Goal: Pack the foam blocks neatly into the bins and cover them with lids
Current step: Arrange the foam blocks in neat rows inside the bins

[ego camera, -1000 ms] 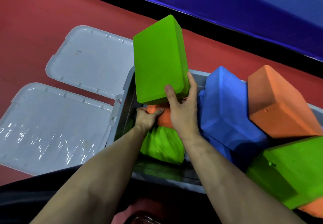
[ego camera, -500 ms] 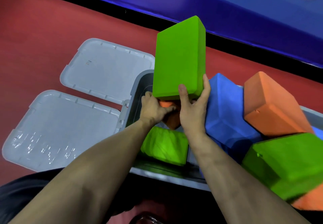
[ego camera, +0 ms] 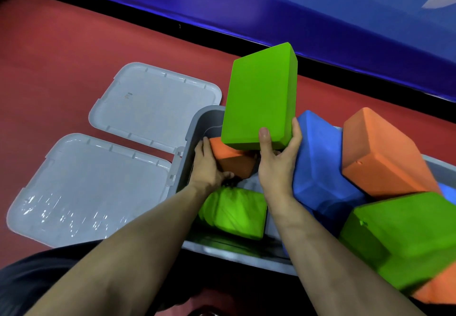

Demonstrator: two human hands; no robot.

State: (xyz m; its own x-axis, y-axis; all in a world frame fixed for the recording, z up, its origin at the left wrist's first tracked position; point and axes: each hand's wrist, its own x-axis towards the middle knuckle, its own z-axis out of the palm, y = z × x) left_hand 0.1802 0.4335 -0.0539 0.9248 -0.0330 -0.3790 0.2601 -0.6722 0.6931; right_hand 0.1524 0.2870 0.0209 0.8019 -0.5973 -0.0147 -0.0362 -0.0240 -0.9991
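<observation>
My right hand grips the near end of a large green foam block, held upright above the grey bin. My left hand grips an orange block inside the bin, just under the green one. Another green block lies low in the bin near its front wall. A blue block, a second orange block and a further green block are heaped untidily in the bin's right part.
Two grey lids lie flat on the red floor left of the bin, the nearer lid and the farther lid. A blue padded wall runs along the back. Part of an orange block shows at the lower right.
My left hand has drawn the orange block up, so more of it shows. The upright green block stays in my right hand's grip, now lower right in view as the camera shifted.
</observation>
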